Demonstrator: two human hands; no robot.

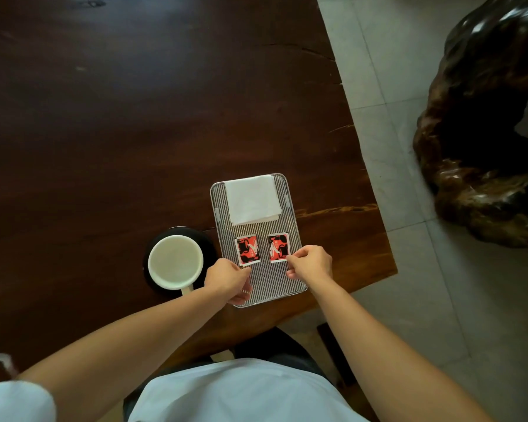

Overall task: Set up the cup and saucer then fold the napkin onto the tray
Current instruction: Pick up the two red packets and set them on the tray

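A white cup (175, 262) stands on a black saucer (206, 242) just left of a ribbed metal tray (269, 278) near the table's front right corner. A folded white napkin (252, 199) lies on the tray's far half. Two red-and-black sachets lie side by side on the near half: the left sachet (248, 250) and the right sachet (278, 247). My left hand (227, 280) rests at the tray's near left, fingertips at the left sachet's lower corner. My right hand (311, 263) pinches the right sachet's lower right corner.
The dark wooden table (134, 132) stretches far and left. Its right edge borders a grey tiled floor (409, 284). A large dark carved wooden piece (485, 132) stands on the floor to the right. My white shirt fills the bottom of the view.
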